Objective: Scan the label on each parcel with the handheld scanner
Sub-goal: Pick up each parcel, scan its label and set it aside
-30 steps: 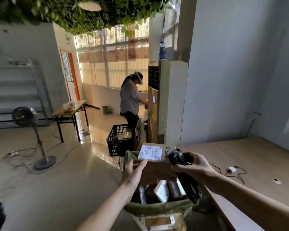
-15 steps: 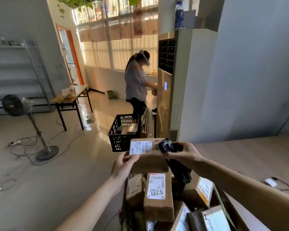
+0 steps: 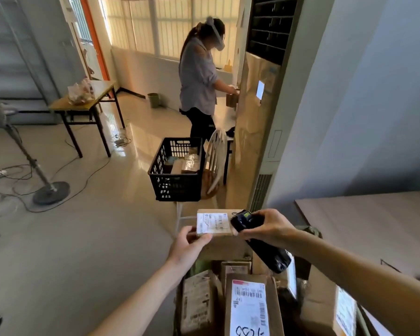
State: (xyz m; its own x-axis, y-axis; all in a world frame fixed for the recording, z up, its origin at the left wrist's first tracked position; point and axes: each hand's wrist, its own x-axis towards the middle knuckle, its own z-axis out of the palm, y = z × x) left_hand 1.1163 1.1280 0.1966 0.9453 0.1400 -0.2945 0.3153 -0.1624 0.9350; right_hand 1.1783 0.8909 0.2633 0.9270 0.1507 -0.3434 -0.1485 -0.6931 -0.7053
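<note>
My left hand (image 3: 188, 248) holds a brown cardboard parcel (image 3: 224, 246) by its near left corner, thumb on the edge of its white shipping label (image 3: 211, 223). My right hand (image 3: 268, 227) grips a black handheld scanner (image 3: 257, 238), whose head sits right beside the label's right edge, over the parcel's top. Below them lie several more labelled parcels, one with a large white label (image 3: 249, 309) bearing handwritten digits.
A black plastic crate (image 3: 177, 175) with parcels stands on the floor ahead, next to a white chair (image 3: 215, 158). Another person (image 3: 199, 78) works by a tall cabinet unit (image 3: 260, 98). A wooden tabletop (image 3: 374, 226) lies right; a fan stand (image 3: 50, 192) and cables are left.
The camera has tilted down, so the pile of parcels below fills more of the view. Both hands keep their hold on parcel and scanner, with the scanner head still at the label.
</note>
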